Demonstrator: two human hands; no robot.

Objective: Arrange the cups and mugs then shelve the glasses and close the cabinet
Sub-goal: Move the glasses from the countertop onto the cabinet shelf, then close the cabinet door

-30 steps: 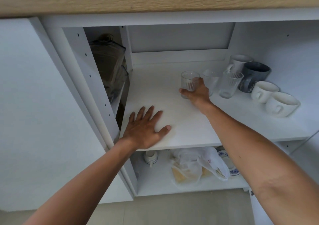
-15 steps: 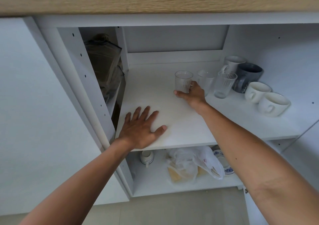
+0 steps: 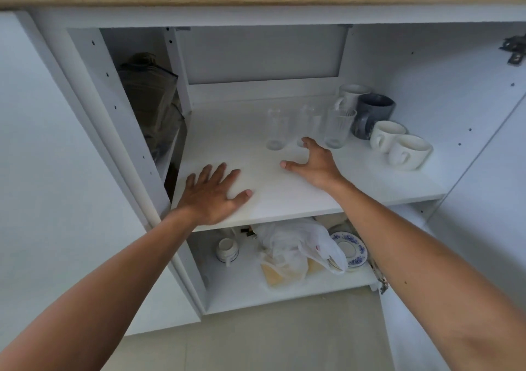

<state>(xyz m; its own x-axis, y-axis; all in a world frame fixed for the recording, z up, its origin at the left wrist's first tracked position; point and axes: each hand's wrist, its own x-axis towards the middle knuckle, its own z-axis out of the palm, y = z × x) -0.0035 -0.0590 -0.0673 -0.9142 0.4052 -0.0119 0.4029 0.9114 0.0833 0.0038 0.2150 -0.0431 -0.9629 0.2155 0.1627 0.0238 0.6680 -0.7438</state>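
Observation:
Three clear ribbed glasses stand in a row on the white middle shelf (image 3: 284, 197): a left glass (image 3: 276, 128), a middle glass (image 3: 308, 121) and a right glass (image 3: 338, 127). To their right sit a tall white mug (image 3: 351, 95), a dark blue-grey mug (image 3: 373, 115) and two white cups (image 3: 385, 135) (image 3: 410, 151). My right hand (image 3: 313, 162) hovers open just in front of the glasses, holding nothing. My left hand (image 3: 213, 194) lies flat, fingers spread, on the shelf's front left.
Both cabinet doors stand open, the left door (image 3: 57, 185) and the right door (image 3: 484, 199). On the lower shelf sit a small overturned cup (image 3: 227, 249), a white plastic bag (image 3: 296, 245) and a blue-patterned saucer (image 3: 351, 248). A dark bag (image 3: 148, 100) fills the left compartment.
My right hand has let go of the left glass and drawn back toward me, fingers spread. The glass stays standing on the shelf. My left hand has not moved.

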